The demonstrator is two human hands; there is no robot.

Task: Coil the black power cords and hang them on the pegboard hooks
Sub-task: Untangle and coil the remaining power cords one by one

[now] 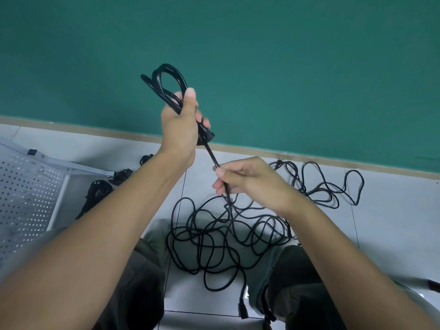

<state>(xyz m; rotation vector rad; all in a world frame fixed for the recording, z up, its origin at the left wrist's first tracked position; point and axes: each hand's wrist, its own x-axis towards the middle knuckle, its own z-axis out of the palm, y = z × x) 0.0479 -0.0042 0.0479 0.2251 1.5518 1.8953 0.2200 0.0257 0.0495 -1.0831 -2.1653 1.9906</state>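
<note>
Black cord [166, 84] partly looped, held up mid-scene. Loose tangled cords [214, 236] on near floor. Perforated pegboard [26, 198] lies left.

Left hand [179, 129] raised above right hand [250, 179], cord coil [166, 89] on top of it. Loose cord tangle [214, 236] on floor [392, 222] below, between knees. Pegboard [26, 194] at left, coiled bundles [100, 189] beside it. Wall [285, 55] behind.

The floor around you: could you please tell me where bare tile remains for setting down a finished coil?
Bare tile lies right of the loose cords, and a strip runs between wall and pegboard. Between your knees, and beside the pegboard's coiled cords, it is crowded.
</note>
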